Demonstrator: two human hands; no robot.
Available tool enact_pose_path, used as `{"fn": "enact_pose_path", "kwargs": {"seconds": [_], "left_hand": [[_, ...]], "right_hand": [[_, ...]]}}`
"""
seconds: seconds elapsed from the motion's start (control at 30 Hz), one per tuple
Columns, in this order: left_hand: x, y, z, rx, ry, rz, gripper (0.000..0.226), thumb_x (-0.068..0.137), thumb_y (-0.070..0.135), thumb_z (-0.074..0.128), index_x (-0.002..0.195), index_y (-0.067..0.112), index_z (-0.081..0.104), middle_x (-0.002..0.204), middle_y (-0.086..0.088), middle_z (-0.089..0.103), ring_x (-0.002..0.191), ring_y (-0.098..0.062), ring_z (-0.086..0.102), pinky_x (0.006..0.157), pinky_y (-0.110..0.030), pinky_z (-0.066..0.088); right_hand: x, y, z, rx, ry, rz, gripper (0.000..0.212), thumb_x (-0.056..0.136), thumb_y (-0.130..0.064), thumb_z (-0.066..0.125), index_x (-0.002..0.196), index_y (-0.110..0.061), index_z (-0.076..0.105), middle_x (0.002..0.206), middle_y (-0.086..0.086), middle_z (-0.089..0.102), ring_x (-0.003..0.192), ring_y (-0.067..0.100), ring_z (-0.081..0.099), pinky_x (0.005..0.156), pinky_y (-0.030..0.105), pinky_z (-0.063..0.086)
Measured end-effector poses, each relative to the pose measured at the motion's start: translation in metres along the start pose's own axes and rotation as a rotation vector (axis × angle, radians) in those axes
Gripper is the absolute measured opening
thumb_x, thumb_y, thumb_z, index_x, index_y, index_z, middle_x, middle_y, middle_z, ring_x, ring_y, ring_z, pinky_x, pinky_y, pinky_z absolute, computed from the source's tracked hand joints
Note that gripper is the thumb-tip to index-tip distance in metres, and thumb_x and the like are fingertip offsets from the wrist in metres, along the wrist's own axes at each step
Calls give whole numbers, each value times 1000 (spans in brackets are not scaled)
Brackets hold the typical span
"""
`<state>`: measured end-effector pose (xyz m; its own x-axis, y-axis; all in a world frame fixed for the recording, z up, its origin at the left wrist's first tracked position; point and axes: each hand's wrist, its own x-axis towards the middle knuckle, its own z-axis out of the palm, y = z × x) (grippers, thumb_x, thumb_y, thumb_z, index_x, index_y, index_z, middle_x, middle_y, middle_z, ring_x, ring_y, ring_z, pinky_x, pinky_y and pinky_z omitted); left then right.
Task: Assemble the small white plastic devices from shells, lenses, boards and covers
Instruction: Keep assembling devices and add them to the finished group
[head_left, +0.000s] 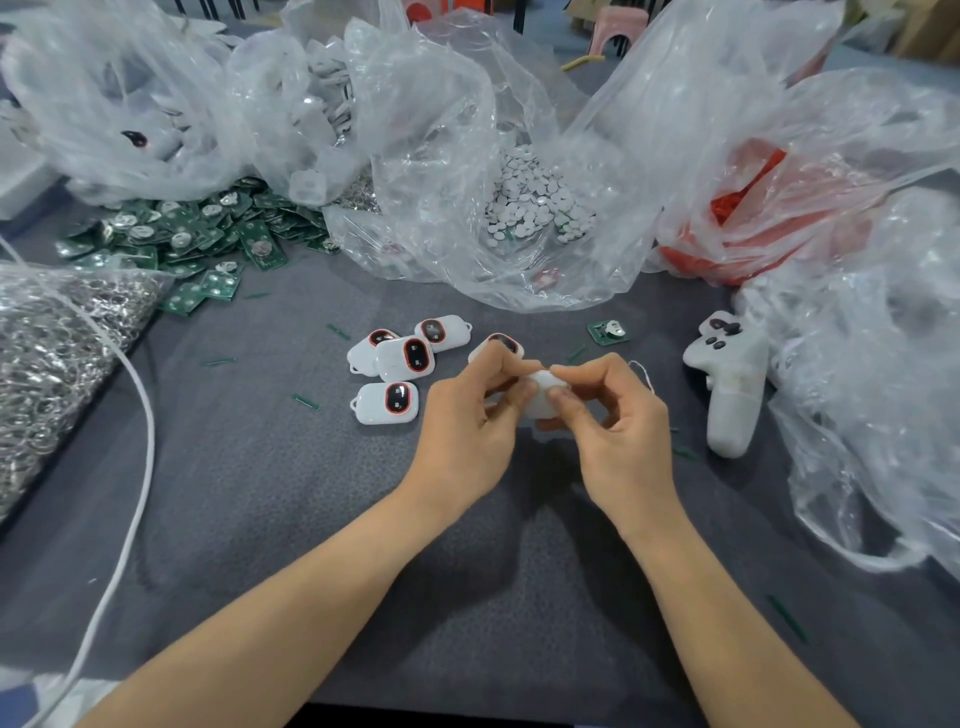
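White device (543, 396) is over the bench (260, 493), both grips on it: left hand (467, 431) pinches its left end, right hand (618, 426) its right end, fingers curled. Finished devices (405, 358) lie just left of it. Single green board (608, 331) sits beyond it, to the right. White controller (732, 384) is well right. Bag of white discs (535, 208) is straight behind, board pile (182, 239) far back-left.

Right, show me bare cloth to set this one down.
Bare grey cloth lies between the white cable and the left hand, and between both forearms. Crowded beyond: white oval devices, green circuit boards, clear plastic bags.
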<state>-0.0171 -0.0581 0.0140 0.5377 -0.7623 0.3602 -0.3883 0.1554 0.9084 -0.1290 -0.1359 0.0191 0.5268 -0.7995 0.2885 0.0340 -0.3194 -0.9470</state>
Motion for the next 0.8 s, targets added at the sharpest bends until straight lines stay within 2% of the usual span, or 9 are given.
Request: {"fn": "enact_pose_path", "kwargs": {"seconds": [0.07,0.17,0.3,0.4,0.5,0.57,0.63,0.7,0.8], "left_hand": [[1,2,0,-31,9,-22,18,92,6,60,90,23,60,91,12,69,89,-4,66,80,-22,52],[4,5,-1,-127,-20,-36,20,90,10,63,95,29,60,91,15,70,90,-2,66,80,-17,50],[1,1,0,-131,-7,26,38,87,0,63,104,34,61,105,16,70,101,-3,65,87,-16,49],[3,-2,-3,49,106,209,37,85,-5,64,104,27,65,112,11,66,106,-3,63,92,-16,47],[7,-4,-6,248,168,387,25,81,-10,66,97,8,72,114,1,63,107,-12,61,95,-18,45],[6,-4,-6,263,122,418,26,78,-16,64,94,3,70,117,-2,61,108,-12,59,95,-18,44],[2,-2,-6,168,76,349,30,79,-15,56,99,4,67,123,-3,60,114,-10,58,96,-20,44],[1,2,-6,-31,62,164,32,83,-6,51,110,10,62,122,-4,61,115,-11,58,95,-21,46],[4,4,-6,-170,47,-56,26,94,5,55,116,17,59,111,-3,66,97,-8,64,80,-20,52]], "right_hand": [[-1,0,0,20,15,19,12,87,-1,65,89,-13,65,89,3,67,88,30,66,69,46,58],[-1,-3,3,196,28,70,15,89,0,61,90,-14,63,85,0,69,83,23,67,63,32,58],[4,-6,1,569,14,186,21,92,8,46,94,-11,56,96,5,67,99,22,64,79,37,56],[5,-9,0,702,-46,255,12,89,-4,51,99,-8,57,108,12,66,108,27,62,85,39,55],[6,-11,0,740,-78,356,28,84,-21,56,108,-8,60,100,10,71,88,24,69,71,30,57],[6,-10,0,676,-53,365,26,84,-16,58,107,-6,63,93,8,72,77,18,69,64,25,56],[5,-9,-1,593,-17,325,18,88,-3,56,103,-5,65,90,7,72,77,17,68,63,25,56],[4,-7,-3,490,4,272,19,91,3,54,102,-8,66,88,5,73,77,17,69,62,25,56],[3,-6,-4,284,-37,168,19,90,-3,59,107,-9,67,87,4,73,78,14,68,66,24,56]]}}
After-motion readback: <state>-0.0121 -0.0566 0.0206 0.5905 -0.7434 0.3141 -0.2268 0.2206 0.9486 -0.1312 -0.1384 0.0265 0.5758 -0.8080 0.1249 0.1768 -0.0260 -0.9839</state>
